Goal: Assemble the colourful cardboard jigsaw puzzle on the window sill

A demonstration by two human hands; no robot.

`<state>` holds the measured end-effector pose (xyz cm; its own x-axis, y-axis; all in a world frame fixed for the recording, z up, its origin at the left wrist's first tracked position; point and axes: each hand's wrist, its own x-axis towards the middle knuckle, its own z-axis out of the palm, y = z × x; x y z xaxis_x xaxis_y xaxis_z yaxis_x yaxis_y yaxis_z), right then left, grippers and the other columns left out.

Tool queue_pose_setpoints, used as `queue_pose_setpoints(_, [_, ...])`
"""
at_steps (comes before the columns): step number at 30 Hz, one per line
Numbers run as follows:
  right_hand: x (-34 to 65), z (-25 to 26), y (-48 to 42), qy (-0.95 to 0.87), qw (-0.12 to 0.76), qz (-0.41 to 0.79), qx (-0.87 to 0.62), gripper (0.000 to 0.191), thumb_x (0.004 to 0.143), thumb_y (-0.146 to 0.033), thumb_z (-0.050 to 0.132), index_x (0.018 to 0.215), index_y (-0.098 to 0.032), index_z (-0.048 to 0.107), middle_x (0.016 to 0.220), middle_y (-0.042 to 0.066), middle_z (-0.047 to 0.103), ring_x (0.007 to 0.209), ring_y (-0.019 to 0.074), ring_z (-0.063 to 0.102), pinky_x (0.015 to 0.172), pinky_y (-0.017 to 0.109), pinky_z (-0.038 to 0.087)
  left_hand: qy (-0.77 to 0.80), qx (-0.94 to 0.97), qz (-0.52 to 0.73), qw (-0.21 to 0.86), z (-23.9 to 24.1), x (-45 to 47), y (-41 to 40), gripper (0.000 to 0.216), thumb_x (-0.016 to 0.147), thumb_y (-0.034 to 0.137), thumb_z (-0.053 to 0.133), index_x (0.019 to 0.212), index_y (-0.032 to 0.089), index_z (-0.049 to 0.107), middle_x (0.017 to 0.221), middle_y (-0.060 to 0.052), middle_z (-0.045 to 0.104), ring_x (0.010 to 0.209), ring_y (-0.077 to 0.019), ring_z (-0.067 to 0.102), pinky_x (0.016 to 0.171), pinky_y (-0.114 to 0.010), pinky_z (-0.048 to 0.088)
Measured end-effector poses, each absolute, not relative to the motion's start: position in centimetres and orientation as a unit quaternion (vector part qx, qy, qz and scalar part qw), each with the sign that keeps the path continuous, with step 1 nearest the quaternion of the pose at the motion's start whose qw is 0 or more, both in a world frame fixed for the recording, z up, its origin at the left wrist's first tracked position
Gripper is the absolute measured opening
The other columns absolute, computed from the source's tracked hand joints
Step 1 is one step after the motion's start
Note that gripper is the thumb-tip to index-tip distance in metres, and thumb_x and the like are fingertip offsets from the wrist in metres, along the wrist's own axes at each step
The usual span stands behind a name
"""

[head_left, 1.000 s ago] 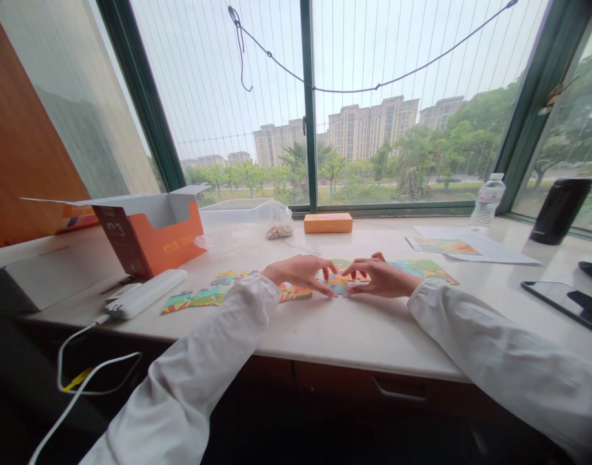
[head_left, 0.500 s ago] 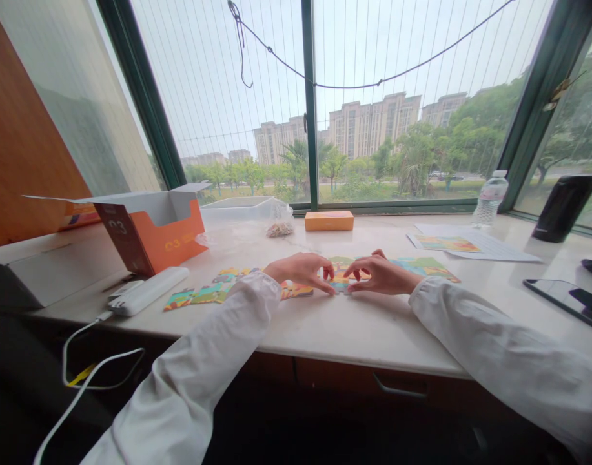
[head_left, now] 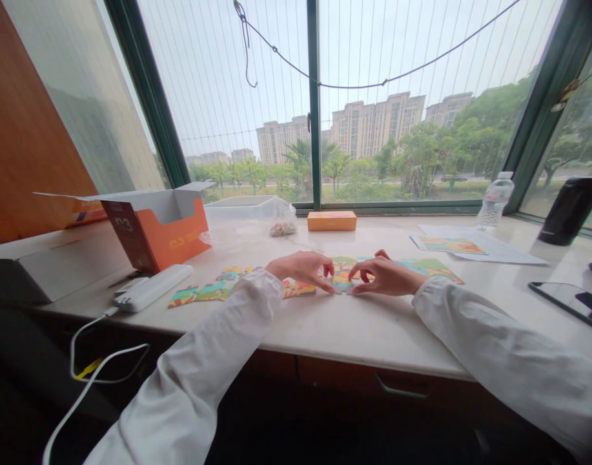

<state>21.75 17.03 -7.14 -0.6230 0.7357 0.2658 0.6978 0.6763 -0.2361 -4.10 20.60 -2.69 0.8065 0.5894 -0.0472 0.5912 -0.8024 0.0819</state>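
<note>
- Our left hand (head_left: pixel 303 268) and right hand (head_left: pixel 383 276) meet fingertip to fingertip on one jigsaw piece (head_left: pixel 343 284), pinching it flat against the counter (head_left: pixel 334 329).
- The piece touches the assembled puzzle strip (head_left: pixel 421 267), at its left end.
- Progress, we judge: partial; loose pieces (head_left: pixel 203 294) left of the strip remain unjoined.
</note>
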Motion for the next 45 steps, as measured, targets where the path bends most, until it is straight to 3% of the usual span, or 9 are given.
queue_pose_setpoints(17, [21.76, -7.15, 17.01, -0.901, 0.167, 0.056, -0.396, 0.055, 0.083, -0.072, 0.057, 0.106, -0.026, 0.074, 0.073, 0.0, 0.068, 0.062, 0.0142, 0.059, 0.09, 0.038, 0.028, 0.309, 0.949, -0.005, 0.062, -2.76, -4.12, 20.74, 0.061, 0.072, 0.073, 0.069, 0.108, 0.024, 0.069, 0.104, -0.003, 0.07, 0.088, -0.0186, 0.063, 0.074, -0.025, 0.043])
queue_pose_setpoints(26, [21.71, -7.07, 16.86, -0.898, 0.166, 0.063, -0.401, 0.056, 0.082, -0.072, 0.058, 0.107, -0.025, 0.074, 0.073, 0.0, 0.068, 0.063, 0.0143, 0.059, 0.091, 0.038, 0.028, 0.289, 0.953, 0.0, 0.093, -2.85, -4.23, 20.61, 0.046, 0.076, 0.068, 0.069, 0.091, 0.024, 0.073, 0.083, 0.002, 0.07, 0.074, -0.0143, 0.06, 0.065, -0.024, 0.039])
queue_pose_setpoints(45, [21.66, -7.08, 16.81, -0.892, 0.168, 0.084, -0.411, 0.056, 0.081, -0.073, 0.058, 0.108, -0.026, 0.074, 0.074, -0.001, 0.068, 0.066, 0.0152, 0.06, 0.093, 0.038, 0.029, 0.28, 0.955, 0.025, 0.097, -3.39, -4.21, 20.93, 0.042, 0.077, 0.062, 0.072, 0.095, 0.024, 0.074, 0.081, 0.001, 0.066, 0.072, -0.0136, 0.056, 0.061, -0.023, 0.035])
